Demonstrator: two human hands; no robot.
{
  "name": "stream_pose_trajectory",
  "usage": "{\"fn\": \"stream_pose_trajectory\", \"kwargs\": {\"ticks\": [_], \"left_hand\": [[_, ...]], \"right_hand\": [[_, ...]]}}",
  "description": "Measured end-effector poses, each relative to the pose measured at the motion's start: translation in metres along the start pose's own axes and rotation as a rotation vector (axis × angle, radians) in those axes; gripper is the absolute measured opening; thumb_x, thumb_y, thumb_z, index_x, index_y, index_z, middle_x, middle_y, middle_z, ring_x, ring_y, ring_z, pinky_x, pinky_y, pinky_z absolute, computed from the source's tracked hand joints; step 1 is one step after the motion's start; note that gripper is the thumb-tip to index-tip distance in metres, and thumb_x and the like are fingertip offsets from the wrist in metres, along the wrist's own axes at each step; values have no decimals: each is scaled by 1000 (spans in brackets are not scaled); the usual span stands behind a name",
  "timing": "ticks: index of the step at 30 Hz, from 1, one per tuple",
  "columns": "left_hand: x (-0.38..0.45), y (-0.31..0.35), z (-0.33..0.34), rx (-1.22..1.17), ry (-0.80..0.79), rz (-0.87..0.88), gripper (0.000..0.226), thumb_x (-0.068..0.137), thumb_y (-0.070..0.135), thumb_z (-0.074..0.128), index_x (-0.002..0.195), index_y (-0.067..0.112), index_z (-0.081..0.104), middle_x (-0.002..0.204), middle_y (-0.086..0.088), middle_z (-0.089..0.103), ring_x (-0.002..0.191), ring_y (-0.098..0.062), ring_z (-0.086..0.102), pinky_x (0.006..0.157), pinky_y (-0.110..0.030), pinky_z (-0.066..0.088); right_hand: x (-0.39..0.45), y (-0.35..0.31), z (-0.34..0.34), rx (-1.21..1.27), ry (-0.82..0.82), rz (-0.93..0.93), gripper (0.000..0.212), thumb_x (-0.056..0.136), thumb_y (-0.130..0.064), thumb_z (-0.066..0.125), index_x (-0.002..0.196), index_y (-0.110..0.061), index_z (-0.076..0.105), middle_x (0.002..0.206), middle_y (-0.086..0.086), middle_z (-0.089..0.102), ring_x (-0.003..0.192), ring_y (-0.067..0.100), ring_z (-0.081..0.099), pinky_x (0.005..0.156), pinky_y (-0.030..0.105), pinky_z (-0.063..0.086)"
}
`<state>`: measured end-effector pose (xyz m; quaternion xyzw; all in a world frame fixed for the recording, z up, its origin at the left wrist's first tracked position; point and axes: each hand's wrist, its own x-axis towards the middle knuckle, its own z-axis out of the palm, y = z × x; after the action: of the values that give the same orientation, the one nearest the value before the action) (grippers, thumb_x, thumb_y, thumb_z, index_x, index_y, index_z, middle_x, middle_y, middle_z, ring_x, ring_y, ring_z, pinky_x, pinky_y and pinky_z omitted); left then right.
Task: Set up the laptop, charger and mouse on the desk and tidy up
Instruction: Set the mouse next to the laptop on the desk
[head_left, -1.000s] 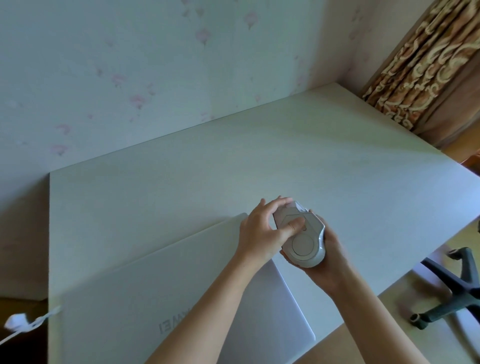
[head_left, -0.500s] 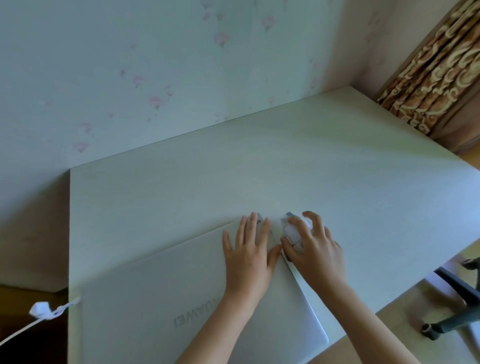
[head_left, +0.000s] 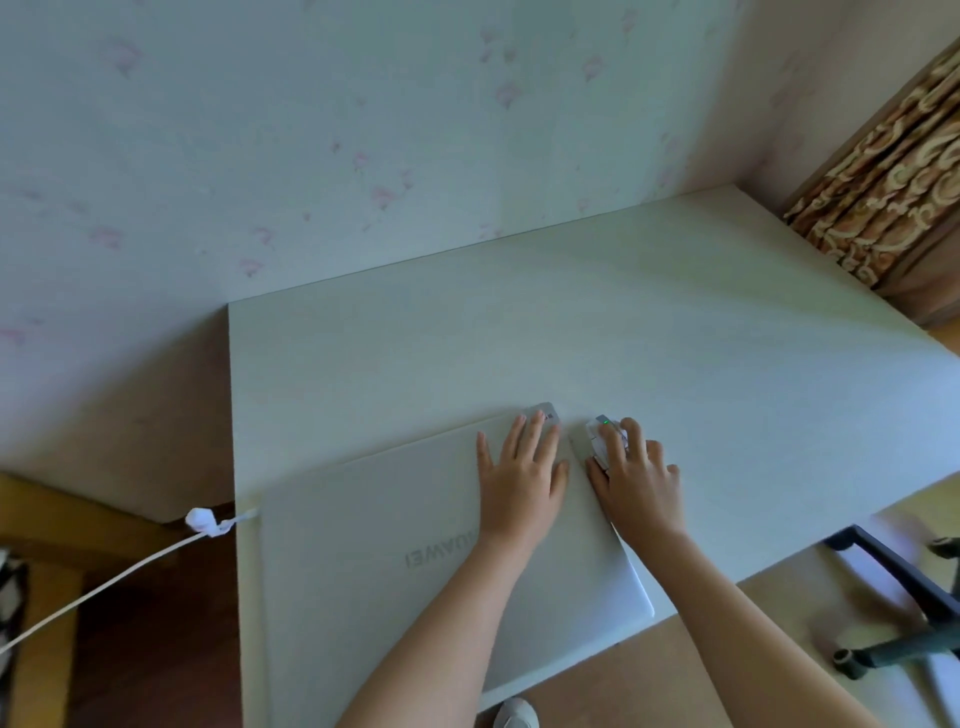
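Two hands down on the counter (head_left: 363, 364) right now. Left hand (head_left: 519, 480) is lying flat on the closed laptop (head_left: 374, 545), palm down, fingers spread out near its far right corner, so that grip is fully released, just resting on the lid. Right hand (head_left: 636, 480) is cupped over the mouse (head_left: 602, 434), which sits on the counter just beside the laptop's right edge. Fingers are draped over the top of it, more of a loose hold than a clench, and only the front end of the mouse pokes out past my fingertips, with a tiny green light showing there.

Laptop lid is shut, silver-white, logo facing me upside down. It sits at an angle on the near left part of the counter, and its near corner reaches the front edge. Far half of the counter is bare white wood grain, pushed up against a pale wall with faint pink flowers.

White cable (head_left: 104, 577) comes up from the lower left over the floor, with a knotted lump in it, and reaches the counter's left edge right by the laptop. Can't tell if it's actually plugged in.

Patterned curtain (head_left: 883, 171) is off at the far right, and a dark chair base (head_left: 898, 597) sits on the floor at the near right.
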<state>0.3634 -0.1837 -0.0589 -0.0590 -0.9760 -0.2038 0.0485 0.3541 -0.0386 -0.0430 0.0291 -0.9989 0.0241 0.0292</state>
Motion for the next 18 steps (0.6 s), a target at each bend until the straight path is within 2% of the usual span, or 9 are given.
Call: {"fn": "stream_pose_trajectory", "kwargs": {"ticks": [2,3,5,7,9,12,14,18], "left_hand": [[-7,-3,-6,-9,-2,8,44,89,38,39,123,22,62,137,2,56,127,-19,52,99,-62,36],[-11,-5,-10,-14,-6,16,43,89,38,39,119,22,64,135,2,58,124,-18,54,98,-61,37],[-15,-10,-22,-45,0,19,41,86,38,39,112,21,67,124,3,65,113,-17,61,94,-56,43],[-15,-12,-43,-55,22,5,42,83,39,41,108,20,69,106,2,71,96,-20,67,85,-45,49],[-15,-15,-65,-19,20,1,39,81,39,51,107,17,70,94,-1,72,85,-25,68,76,-38,51],[-22,-13,-101,55,-3,32,46,81,35,68,121,13,63,102,-8,71,92,-30,66,75,-41,50],[-35,-7,-128,78,-25,71,49,85,36,65,127,12,58,112,-10,68,101,-32,63,80,-42,48],[-71,8,-181,153,-83,206,42,92,40,54,127,18,57,122,-4,63,113,-27,55,89,-37,41]], "right_hand": [[0,1,-3,-3,-72,-3,46,76,-31,73,116,-13,58,119,14,59,85,39,63,58,47,52],[-1,1,-8,-13,-105,-9,49,79,-32,70,122,-14,57,127,13,56,99,39,61,70,54,51],[-4,1,-20,-35,-140,-29,51,89,-37,55,137,-20,44,146,9,40,129,34,43,97,60,36],[-7,1,-36,-13,-161,-38,51,97,-40,39,144,-25,31,156,2,23,142,26,22,110,55,19],[-12,-3,-58,49,-125,-58,48,98,-38,37,144,-24,31,156,0,24,144,23,18,114,50,15],[-27,-13,-93,165,-6,-110,42,93,-27,50,135,-19,47,143,4,47,136,25,36,110,51,23],[-45,-19,-115,195,99,-135,35,89,-22,58,124,-18,58,129,4,60,125,27,49,105,52,31],[-91,-32,-163,195,236,-129,26,87,-25,61,112,-19,65,116,1,67,111,27,59,98,49,42]]}}
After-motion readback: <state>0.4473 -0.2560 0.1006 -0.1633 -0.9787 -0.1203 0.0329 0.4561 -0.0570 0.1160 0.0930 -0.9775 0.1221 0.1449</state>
